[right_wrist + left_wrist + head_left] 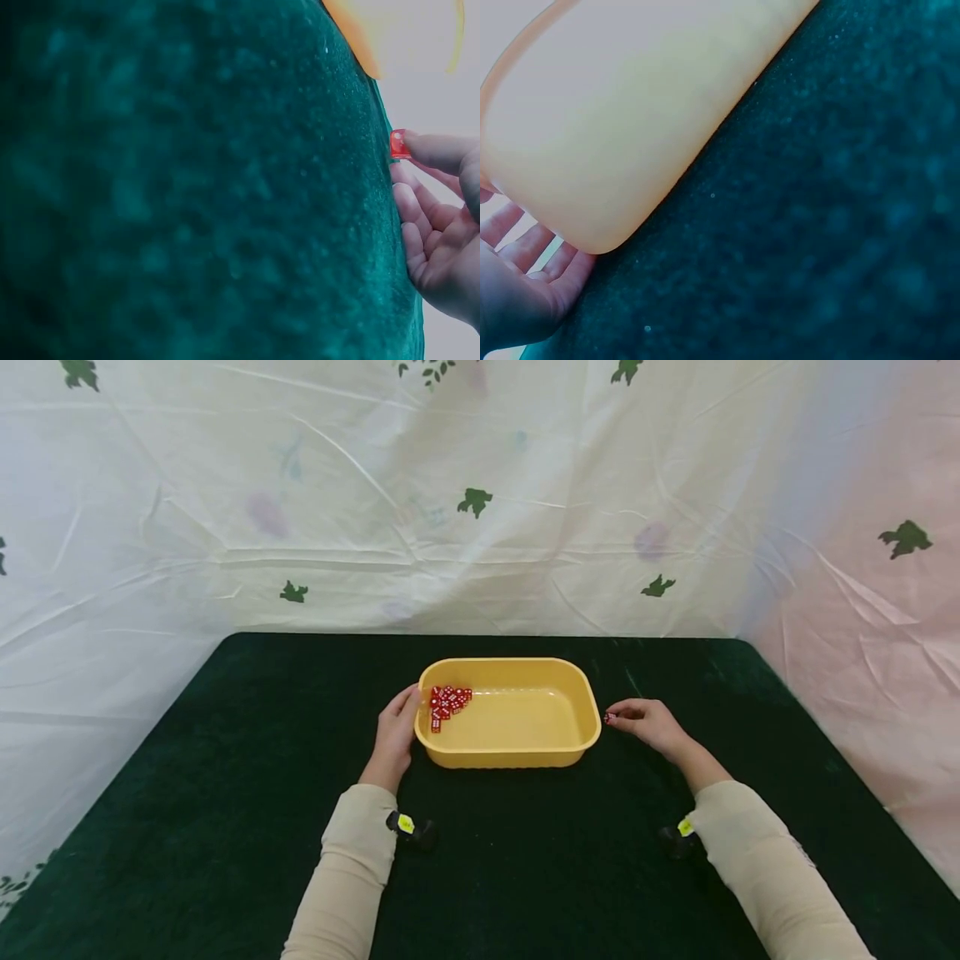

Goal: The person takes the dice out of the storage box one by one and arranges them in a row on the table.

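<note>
A yellow plastic basin [517, 752] stands on the dark green table. My left hand [393, 735] holds its left end, with the thumb by the rim and the other fingers against the outer wall in the left wrist view. Red dice [447, 700] with white pips lie flat together in the basin's left part. Just outside the basin's right end, my right hand [651, 725] pinches a red die [399, 144] between thumb and forefinger. Its other fingers [414, 214] curl loosely below, close over the cloth.
Dark green cloth [525, 860] covers the table. Behind and beside it hangs a pale curtain [360, 527] with green leaf shapes. Each wrist carries a small black camera with a yellow tag, such as the one on the left [406, 824].
</note>
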`<state>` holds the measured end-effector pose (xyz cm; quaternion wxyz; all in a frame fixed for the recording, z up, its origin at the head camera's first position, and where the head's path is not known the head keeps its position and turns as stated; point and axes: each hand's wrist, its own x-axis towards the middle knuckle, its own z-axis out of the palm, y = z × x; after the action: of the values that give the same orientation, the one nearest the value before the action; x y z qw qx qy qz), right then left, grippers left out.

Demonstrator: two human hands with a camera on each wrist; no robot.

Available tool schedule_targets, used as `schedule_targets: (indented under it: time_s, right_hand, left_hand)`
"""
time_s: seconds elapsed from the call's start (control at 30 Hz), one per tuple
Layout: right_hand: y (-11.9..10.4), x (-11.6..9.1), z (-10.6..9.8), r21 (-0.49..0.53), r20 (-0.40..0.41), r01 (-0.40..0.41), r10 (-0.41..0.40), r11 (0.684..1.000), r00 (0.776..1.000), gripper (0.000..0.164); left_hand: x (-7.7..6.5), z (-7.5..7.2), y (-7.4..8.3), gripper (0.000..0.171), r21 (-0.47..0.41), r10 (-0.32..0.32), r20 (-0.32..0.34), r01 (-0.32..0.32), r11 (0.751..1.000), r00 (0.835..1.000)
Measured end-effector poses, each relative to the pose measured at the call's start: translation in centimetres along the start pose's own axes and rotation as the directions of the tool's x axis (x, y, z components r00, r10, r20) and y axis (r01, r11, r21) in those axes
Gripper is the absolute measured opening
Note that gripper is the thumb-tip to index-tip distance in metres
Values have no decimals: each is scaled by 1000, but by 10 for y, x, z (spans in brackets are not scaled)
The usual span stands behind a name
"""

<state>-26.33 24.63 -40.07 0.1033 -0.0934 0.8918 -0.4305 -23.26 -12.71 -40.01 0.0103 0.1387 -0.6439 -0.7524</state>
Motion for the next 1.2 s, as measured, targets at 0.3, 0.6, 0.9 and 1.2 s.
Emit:
schedule_targets:
  time_s: [0.3,0.6,0.9,1.2]
  right_hand:
    - [3,-4,3,-14,-10,29,-30,999,1000,29]
    - [2,-7,-1,-36,-12,16,-16,999,1000,31]
    - [-9,-7,-13,-45,67,-6,9,999,998,37]
    - [-26,-2,-25,-72,65,-19,23,997,998,39]
  left_hand:
    - [1,2,-1,46,11,-5,4,5,1000,1000]
    - [0,6,-1,47,3,-6,20,6,1000,1000]
    - [3,7,2,51,22,11,13,-11,1000,1000]
    - [1,2,-2,51,43,-15,0,15,999,1000]
